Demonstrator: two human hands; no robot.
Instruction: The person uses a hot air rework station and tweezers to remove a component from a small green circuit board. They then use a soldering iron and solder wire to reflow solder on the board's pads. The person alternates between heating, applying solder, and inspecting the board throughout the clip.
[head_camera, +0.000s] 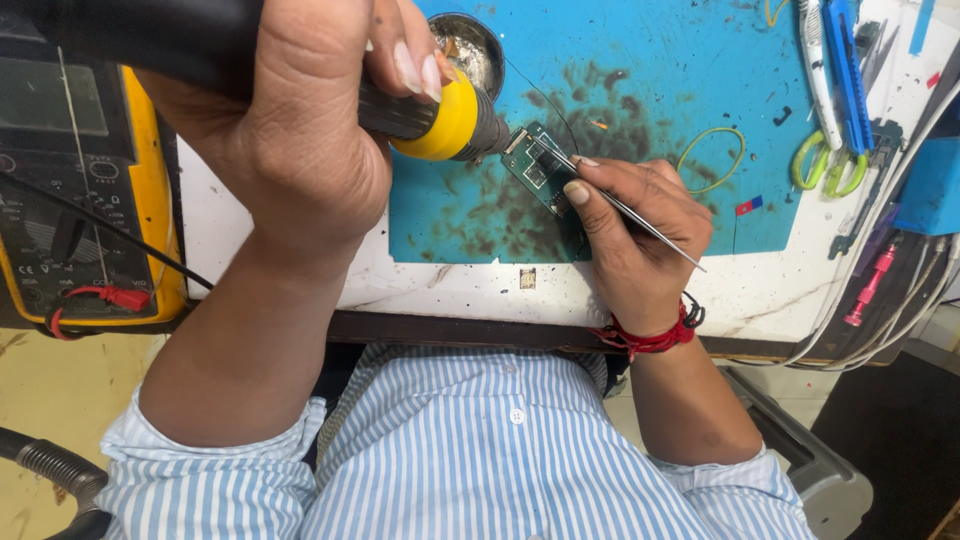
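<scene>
Two hands are in view: the left hand (290, 140) and the right hand (635, 235). There is one hot-air tool (440, 118), one green circuit board (540, 165), one pair of tweezers (640, 222), one blue mat (650, 90), one yellow multimeter (85, 190), one round tin (478, 45), two rubber bands (712, 160) and one red wrist thread (650, 340).

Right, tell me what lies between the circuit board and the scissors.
Head view: between the circuit board and the scissors, only a yellow rubber band on the stained blue mat.
</scene>
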